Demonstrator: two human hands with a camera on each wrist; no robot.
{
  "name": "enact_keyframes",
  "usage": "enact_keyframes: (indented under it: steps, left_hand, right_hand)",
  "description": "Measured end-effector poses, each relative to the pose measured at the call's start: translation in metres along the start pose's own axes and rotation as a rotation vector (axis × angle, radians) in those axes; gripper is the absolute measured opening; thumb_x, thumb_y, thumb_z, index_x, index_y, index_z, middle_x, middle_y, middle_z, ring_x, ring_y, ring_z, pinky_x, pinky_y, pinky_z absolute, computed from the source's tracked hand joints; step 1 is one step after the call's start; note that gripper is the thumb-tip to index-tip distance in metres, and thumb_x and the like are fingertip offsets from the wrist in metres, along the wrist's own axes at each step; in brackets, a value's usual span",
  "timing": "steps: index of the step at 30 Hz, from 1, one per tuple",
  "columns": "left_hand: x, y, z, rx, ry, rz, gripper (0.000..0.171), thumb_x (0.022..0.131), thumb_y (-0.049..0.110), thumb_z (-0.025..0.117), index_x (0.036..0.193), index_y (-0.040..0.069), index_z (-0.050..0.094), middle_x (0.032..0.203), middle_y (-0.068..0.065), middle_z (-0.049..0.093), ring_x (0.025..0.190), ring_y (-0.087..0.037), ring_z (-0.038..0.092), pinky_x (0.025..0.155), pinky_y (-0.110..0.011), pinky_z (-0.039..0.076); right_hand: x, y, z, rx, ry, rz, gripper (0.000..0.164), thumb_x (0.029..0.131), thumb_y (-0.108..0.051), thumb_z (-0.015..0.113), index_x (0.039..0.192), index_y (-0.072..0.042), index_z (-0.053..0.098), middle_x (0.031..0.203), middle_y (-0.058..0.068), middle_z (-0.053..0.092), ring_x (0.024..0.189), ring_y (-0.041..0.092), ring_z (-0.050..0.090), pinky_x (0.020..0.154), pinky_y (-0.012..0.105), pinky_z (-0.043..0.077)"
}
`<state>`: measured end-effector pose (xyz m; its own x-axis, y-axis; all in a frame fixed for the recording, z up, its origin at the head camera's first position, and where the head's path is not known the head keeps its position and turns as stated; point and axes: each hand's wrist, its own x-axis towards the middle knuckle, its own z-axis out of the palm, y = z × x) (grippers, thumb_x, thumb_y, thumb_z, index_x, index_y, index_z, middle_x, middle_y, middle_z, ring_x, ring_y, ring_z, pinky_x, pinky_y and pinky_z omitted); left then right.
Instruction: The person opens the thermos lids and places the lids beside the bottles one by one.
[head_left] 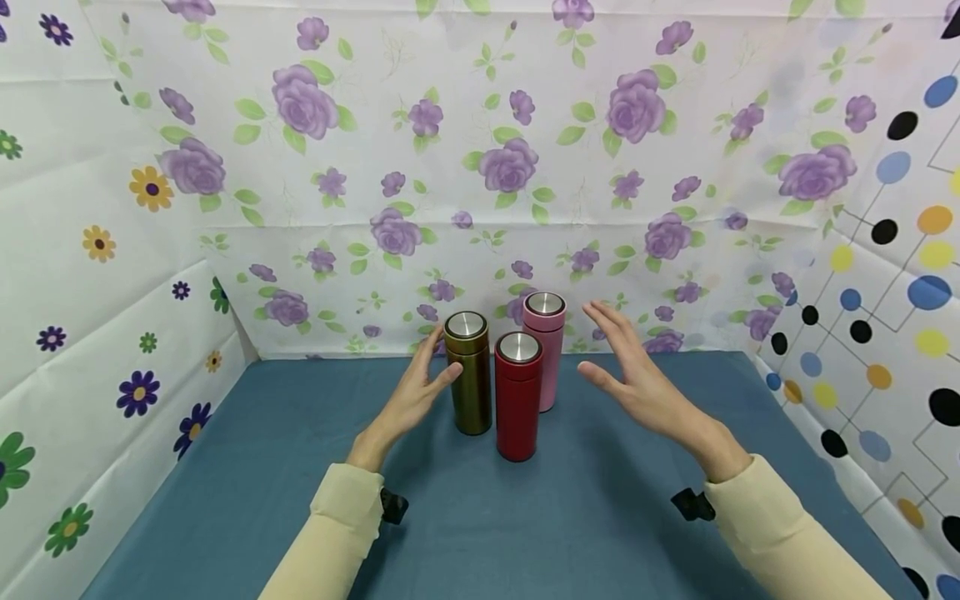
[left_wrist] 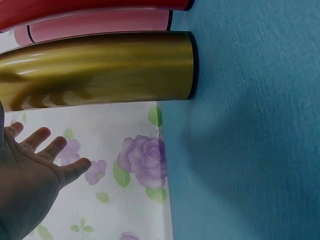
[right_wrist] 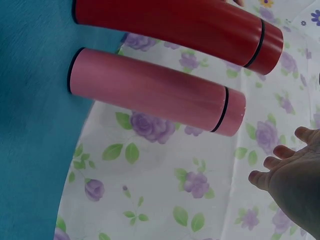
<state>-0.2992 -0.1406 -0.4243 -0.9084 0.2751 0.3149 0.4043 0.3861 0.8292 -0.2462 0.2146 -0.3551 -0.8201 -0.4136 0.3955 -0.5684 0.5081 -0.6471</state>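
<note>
Three steel-lidded thermos flasks stand upright in a tight group on the blue table. The gold flask (head_left: 472, 387) is at the left, the red flask (head_left: 517, 408) in front, and the pink flask (head_left: 551, 350) behind at the right. My left hand (head_left: 411, 397) is beside the gold flask, fingers extended and thumb overlapping its side in the head view. The left wrist view shows those fingers spread below the gold flask (left_wrist: 110, 70). To the right of the pink flask, my right hand (head_left: 641, 383) is held apart from it, palm inward, fingers extended and holding nothing.
The blue cloth-covered table (head_left: 262, 467) ends at a back curtain (head_left: 465, 192) with purple roses. A flower-print curtain (head_left: 90, 333) borders the left side, and a dotted curtain (head_left: 862, 333) the right. Each wrist carries a small black device.
</note>
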Motion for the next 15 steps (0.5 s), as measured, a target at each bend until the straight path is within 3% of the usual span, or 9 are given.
enact_keyframes:
  steps: [8, 15]
  left_hand:
    - [-0.002, 0.000, 0.006, 0.007, -0.015, -0.074, 0.089, 0.102, 0.048, 0.065, 0.169, 0.021, 0.012, 0.169, -0.013, 0.023, 0.155, -0.032, 0.025, 0.121, -0.067, 0.021]
    - [-0.002, 0.002, 0.013, -0.026, 0.003, -0.077, 0.093, 0.097, 0.046, 0.073, 0.168, 0.029, 0.015, 0.170, -0.007, 0.021, 0.154, -0.030, 0.026, 0.121, -0.067, 0.021]
  right_hand:
    - [0.001, -0.011, 0.004, 0.016, 0.000, -0.068, 0.079, 0.107, -0.025, 0.063, 0.168, -0.035, 0.013, 0.174, -0.001, 0.005, 0.160, 0.027, 0.005, 0.117, 0.074, 0.019]
    - [0.002, -0.021, 0.006, 0.015, -0.017, -0.103, 0.080, 0.106, -0.027, 0.064, 0.168, -0.032, 0.013, 0.174, -0.003, 0.004, 0.159, 0.026, 0.005, 0.116, 0.075, 0.018]
